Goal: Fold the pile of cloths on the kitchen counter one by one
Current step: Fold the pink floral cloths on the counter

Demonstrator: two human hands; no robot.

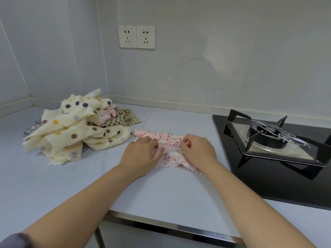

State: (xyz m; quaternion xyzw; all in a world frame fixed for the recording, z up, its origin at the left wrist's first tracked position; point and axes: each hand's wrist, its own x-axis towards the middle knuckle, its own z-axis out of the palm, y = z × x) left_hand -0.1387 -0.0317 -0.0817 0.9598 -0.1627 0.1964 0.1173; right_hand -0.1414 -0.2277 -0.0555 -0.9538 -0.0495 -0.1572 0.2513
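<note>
A pink speckled cloth (170, 154) lies flat on the white counter (161, 190) in the middle, its far edge rolled or folded over toward me. My left hand (141, 154) rests on the cloth's left part, fingers curled and pinching the folded edge. On the right part, my right hand (197, 151) pinches the same edge with curled fingers. A heap of unfolded cloths (77, 127) sits at the left: cream ones with coloured dots on top, a pink speckled one and a green checked one (123, 119) behind.
A black gas hob (279, 169) with a burner and metal pan support (268, 136) fills the counter's right side. Two wall sockets (136, 37) sit on the back wall. The counter's front edge (170, 224) runs below my forearms.
</note>
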